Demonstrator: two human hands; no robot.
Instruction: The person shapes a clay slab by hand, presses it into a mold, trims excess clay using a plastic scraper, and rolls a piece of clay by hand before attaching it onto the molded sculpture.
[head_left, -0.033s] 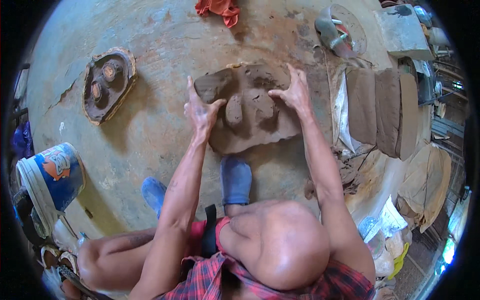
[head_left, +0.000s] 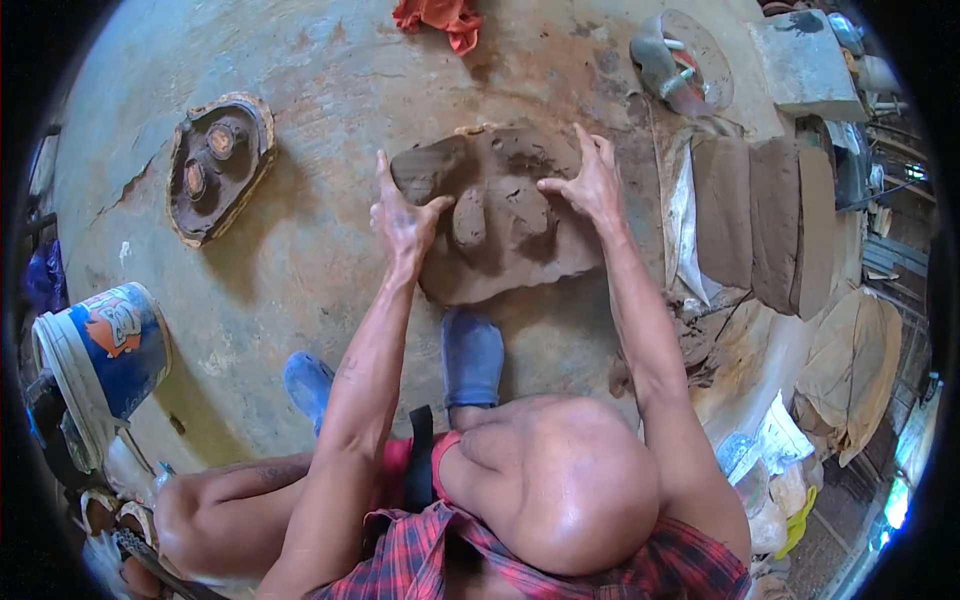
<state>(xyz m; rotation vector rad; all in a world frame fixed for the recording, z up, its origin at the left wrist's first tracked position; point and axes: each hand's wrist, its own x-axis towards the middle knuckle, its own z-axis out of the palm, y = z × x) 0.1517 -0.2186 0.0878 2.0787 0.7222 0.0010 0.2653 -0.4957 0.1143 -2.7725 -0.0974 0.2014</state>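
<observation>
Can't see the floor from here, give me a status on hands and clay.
Left hand flat on the clay slab, fingers spread. Right hand pressing its upper right edge. Nothing between them; clay blocks stacked to the right.

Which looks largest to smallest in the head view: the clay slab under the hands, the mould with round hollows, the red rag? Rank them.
1. Clay slab, clearly the largest; both hands rest on it.
2. Mould with round hollows.
3. Red rag, though the frame edge cuts it off and fisheye shrinks things near the rim, so its rank against the mould is unsure.
</observation>
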